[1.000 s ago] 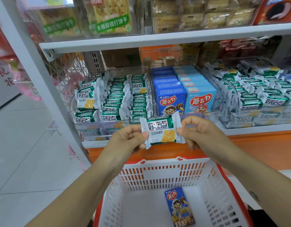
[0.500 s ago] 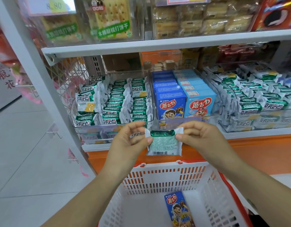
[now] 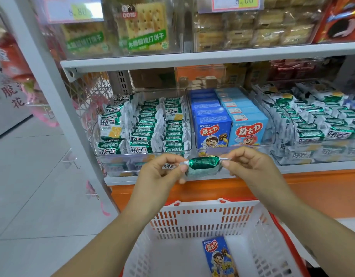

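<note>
While my left grip and right grip each pinch a crimped end of the green cracker packet, it sits mid-frame above the white basket, tipped edge-up, probably for inspection.

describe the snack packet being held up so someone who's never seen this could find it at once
Start at the white shopping basket at the bottom, in front of the snack shelf. Just above its far rim, the left hand and right hand pinch the crimped ends of a green-and-silver packet. Unlike the matching packets stacked in the clear bin behind, it alone is held in mid-air.
</note>
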A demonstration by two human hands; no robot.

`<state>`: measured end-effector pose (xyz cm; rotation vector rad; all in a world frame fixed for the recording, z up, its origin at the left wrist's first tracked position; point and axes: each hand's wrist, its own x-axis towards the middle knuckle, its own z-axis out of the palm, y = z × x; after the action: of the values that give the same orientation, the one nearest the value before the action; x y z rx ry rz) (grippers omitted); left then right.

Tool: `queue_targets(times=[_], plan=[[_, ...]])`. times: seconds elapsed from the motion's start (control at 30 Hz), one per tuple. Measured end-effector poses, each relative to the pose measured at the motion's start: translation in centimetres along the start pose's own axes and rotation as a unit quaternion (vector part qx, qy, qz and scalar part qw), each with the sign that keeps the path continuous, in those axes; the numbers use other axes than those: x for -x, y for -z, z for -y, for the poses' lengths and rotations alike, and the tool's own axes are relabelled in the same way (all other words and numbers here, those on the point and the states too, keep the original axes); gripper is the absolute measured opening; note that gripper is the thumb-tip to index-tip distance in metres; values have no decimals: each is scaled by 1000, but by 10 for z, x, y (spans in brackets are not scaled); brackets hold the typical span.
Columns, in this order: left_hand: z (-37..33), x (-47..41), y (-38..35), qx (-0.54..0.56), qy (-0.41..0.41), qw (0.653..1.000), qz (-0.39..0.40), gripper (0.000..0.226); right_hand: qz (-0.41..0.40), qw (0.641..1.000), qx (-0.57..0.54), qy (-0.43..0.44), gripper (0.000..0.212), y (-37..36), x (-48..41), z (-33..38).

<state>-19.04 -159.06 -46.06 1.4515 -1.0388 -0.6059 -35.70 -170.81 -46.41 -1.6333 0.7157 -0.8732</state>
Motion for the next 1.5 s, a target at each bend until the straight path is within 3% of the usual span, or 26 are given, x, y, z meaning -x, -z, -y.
queue_targets(times=[0.1,0.2,0.3,0.4,0.53,0.63,0.7,0.8,0.9,1.0,1.23,1.37,1.5], plan=[[-3,0,4,32,19,999,12,12,44,999,-27,5,10,-1,1,9],[-5,-1,11,1,-14,1000,10,19,55,995,-78,-10,4,-6,0,23],[-10,-3,21,-20,-76,997,-3,29,52,999,13,12,11,-16,-10,35],[-17,-6,35,-34,-118,992,-28,37,106,986,114,51,24,-33,-24,53],[-21,-15,60,-9,-118,990,-73,32,131,962,218,100,24,-59,-50,75],[-19,-22,75,-1,-122,987,-103,21,160,952,236,114,24,-80,-67,79],[-13,-29,86,-7,-102,987,-122,27,172,945,253,118,24,-92,-79,76],[-2,-41,104,-68,-81,983,-153,30,135,937,292,137,23,-110,-106,64],[14,-51,122,-236,-97,949,-186,22,47,927,343,143,23,-126,-139,46],[32,-58,134,-326,-65,929,-164,39,14,918,373,132,19,-141,-171,32],[47,-64,133,-320,-34,936,-144,45,-8,908,397,131,10,-170,-224,21],[49,-67,132,-309,-22,939,-146,47,32,876,468,114,17,-171,-240,16],[50,-67,131,-312,-26,938,-149,46,139,850,501,87,37,-163,-240,29]])
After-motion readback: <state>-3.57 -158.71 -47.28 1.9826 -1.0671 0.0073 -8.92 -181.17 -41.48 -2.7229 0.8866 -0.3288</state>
